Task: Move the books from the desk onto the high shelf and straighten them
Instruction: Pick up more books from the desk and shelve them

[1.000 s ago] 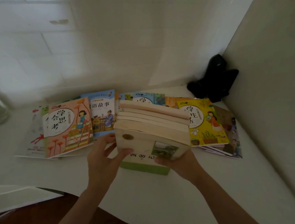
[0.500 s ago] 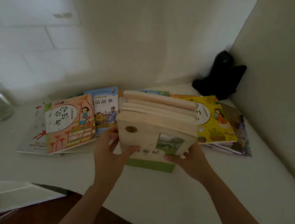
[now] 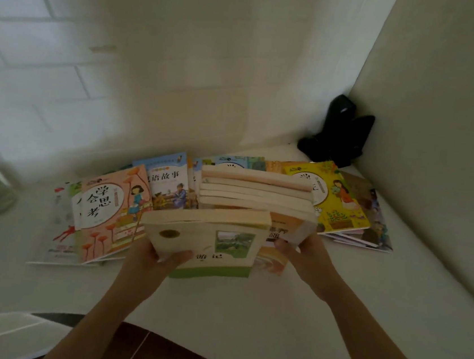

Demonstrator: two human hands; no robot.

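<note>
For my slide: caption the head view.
Left hand grips the front book; right hand holds the stack on the white shelf.

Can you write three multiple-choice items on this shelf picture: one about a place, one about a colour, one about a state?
1. Where does the black object stand?
A. in the far right corner of the shelf
B. on the stack of books
C. at the near left edge

2. What colour is the band along the bottom of the front book?
A. red
B. green
C. blue

3. How is the front book held?
A. the left hand grips it, shifted left of the stack of books
B. it lies flat and untouched
C. the right hand alone lifts it overhead

Answers:
1 A, since it sits where the back wall meets the side wall.
2 B, the strip under the title is green.
3 A, the thumb lies over its cover while the right hand holds the orange book behind it.
</note>
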